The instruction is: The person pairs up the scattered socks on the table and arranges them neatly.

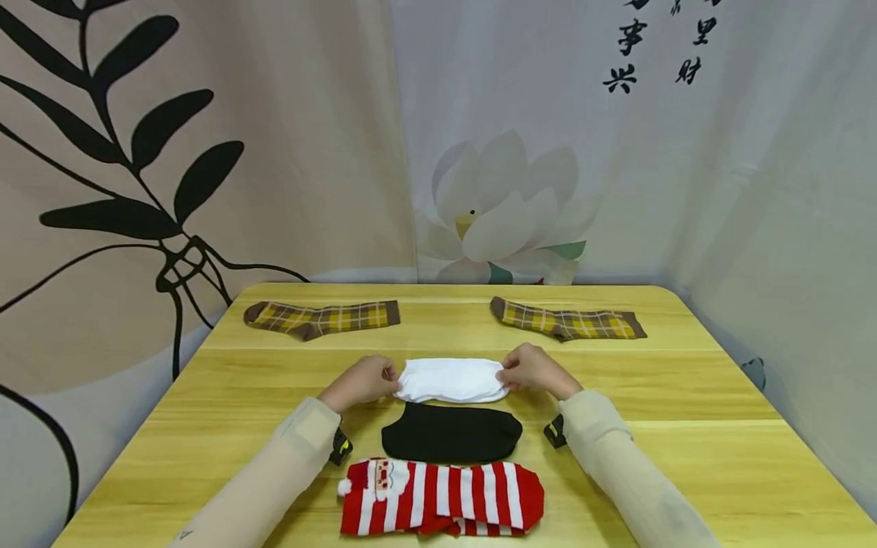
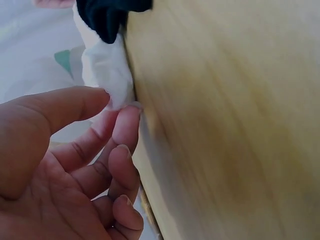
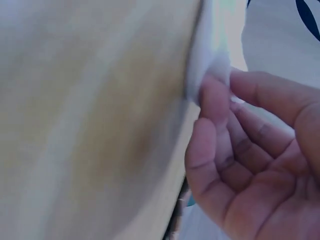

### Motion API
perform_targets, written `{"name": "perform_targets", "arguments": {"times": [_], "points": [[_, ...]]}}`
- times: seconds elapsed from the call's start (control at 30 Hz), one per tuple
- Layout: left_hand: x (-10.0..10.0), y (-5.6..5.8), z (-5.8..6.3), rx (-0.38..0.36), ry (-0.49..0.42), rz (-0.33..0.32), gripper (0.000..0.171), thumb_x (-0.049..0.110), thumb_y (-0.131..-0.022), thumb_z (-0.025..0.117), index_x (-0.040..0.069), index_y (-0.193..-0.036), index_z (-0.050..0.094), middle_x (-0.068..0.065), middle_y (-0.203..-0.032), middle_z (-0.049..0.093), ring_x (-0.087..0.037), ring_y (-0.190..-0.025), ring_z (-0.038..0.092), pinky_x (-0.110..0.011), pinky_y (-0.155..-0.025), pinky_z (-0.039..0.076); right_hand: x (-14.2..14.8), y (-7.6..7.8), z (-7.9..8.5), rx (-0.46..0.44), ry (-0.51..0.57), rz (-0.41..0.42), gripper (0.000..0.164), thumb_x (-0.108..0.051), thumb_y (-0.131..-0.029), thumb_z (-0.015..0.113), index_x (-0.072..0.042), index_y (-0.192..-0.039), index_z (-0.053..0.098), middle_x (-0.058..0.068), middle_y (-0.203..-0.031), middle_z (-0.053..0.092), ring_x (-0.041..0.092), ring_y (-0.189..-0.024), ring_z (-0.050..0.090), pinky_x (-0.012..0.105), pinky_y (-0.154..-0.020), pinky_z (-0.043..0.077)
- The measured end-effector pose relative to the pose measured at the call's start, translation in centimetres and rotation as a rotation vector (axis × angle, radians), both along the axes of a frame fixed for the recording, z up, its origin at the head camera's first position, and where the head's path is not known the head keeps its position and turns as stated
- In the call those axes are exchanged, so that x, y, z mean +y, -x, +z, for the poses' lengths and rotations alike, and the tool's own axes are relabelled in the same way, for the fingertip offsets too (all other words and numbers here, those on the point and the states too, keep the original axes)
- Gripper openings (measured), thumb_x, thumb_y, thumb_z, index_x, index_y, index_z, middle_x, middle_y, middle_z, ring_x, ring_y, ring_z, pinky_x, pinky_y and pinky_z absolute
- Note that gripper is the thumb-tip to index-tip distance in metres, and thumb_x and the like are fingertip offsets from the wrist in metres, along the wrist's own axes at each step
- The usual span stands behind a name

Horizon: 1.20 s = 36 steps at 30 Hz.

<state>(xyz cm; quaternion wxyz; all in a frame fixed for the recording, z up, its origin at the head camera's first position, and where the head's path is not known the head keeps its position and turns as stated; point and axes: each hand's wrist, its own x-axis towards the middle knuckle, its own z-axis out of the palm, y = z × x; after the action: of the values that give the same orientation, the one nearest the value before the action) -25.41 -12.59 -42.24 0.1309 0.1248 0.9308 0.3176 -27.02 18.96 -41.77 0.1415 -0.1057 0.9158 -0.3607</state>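
While the white sock (image 1: 452, 380) lay just beyond the black sock (image 1: 452, 434), long axis roughly parallel, fingers of my left hand (image 1: 363, 379) and right hand (image 1: 539, 371) pinched the white one's opposite ends, neither hand nearer.

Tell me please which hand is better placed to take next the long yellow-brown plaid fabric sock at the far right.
Probably the right hand: it is nearer that plaid sock. The left hand is farther left. Both pinch the short white fabric sock.
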Motion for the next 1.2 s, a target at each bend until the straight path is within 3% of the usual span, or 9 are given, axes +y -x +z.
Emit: {"name": "perform_targets", "arguments": {"times": [0.3, 0.43, 0.57, 0.67, 0.83, 1.07, 1.2], "points": [[-2.7, 0.0, 1.3, 0.066, -0.019, 0.009, 0.015, 0.023, -0.095, 0.06, 0.009, -0.096, 0.064, -0.005, -0.086, 0.062, -0.016, -0.07, 0.054, -0.03, -0.06, 0.045, 0.0, 0.4, 3.2, 0.126, -0.038, 0.011, 0.021, -0.019, -0.094, 0.061, -0.002, -0.097, 0.074, 0.015, -0.086, 0.071, 0.029, -0.072, 0.062, 0.03, -0.061, 0.048], [-4.6, -0.2, 1.9, 0.1, -0.047, 0.07, 0.02, 0.026, -0.097, 0.057, 0.007, -0.103, 0.063, -0.008, -0.092, 0.063, -0.017, -0.072, 0.055, -0.031, -0.059, 0.044, -0.7, 0.8, 4.2, 0.199, 0.02, 0.005, 0.024, -0.022, -0.095, 0.06, -0.003, -0.102, 0.072, 0.017, -0.091, 0.071, 0.035, -0.081, 0.065, 0.032, -0.064, 0.051], [-6.9, -0.4, 2.5, 0.184, -0.074, 0.141, 0.029, 0.029, -0.098, 0.055, 0.004, -0.112, 0.062, -0.014, -0.1, 0.063, -0.022, -0.081, 0.058, -0.032, -0.062, 0.046, -2.0, 1.4, 4.6, 0.23, 0.087, -0.013, 0.025, -0.025, -0.096, 0.059, -0.005, -0.107, 0.07, 0.014, -0.093, 0.07, 0.031, -0.082, 0.066, 0.034, -0.069, 0.053], [-8.6, -0.4, 2.8, 0.252, -0.081, 0.193, 0.034, 0.031, -0.099, 0.053, 0.003, -0.117, 0.06, -0.017, -0.106, 0.063, -0.027, -0.091, 0.06, -0.035, -0.067, 0.048, -3.0, 2.0, 5.0, 0.21, 0.137, -0.03, 0.026, -0.026, -0.097, 0.058, -0.007, -0.111, 0.068, 0.013, -0.097, 0.069, 0.025, -0.082, 0.065, 0.04, -0.076, 0.054], [-11.6, -0.1, 3.4, 0.284, -0.104, 0.298, 0.037, 0.033, -0.1, 0.049, 0.004, -0.121, 0.058, -0.019, -0.113, 0.059, -0.031, -0.096, 0.058, -0.037, -0.071, 0.048, -5.0, 3.6, 5.8, 0.138, 0.178, -0.063, 0.029, -0.03, -0.097, 0.057, -0.009, -0.114, 0.067, 0.013, -0.104, 0.07, 0.019, -0.084, 0.066, 0.038, -0.081, 0.054], [-15.2, 0.3, 3.5, 0.312, -0.113, 0.395, 0.046, 0.037, -0.101, 0.045, -0.001, -0.125, 0.054, -0.024, -0.119, 0.055, -0.037, -0.102, 0.055, -0.044, -0.076, 0.047, -7.8, 5.6, 6.6, 0.082, 0.271, -0.064, 0.028, -0.028, -0.095, 0.06, -0.007, -0.111, 0.069, 0.013, -0.103, 0.07, 0.028, -0.089, 0.066, 0.041, -0.084, 0.053], [-16.8, 0.7, 3.4, 0.342, -0.127, 0.439, 0.044, 0.032, -0.101, 0.046, -0.004, -0.124, 0.055, -0.027, -0.119, 0.055, -0.039, -0.103, 0.055, -0.046, -0.077, 0.047, -9.2, 6.5, 6.8, 0.077, 0.296, -0.058, 0.027, -0.024, -0.096, 0.059, -0.004, -0.11, 0.069, 0.014, -0.102, 0.07, 0.029, -0.088, 0.066, 0.034, -0.077, 0.054]]}}
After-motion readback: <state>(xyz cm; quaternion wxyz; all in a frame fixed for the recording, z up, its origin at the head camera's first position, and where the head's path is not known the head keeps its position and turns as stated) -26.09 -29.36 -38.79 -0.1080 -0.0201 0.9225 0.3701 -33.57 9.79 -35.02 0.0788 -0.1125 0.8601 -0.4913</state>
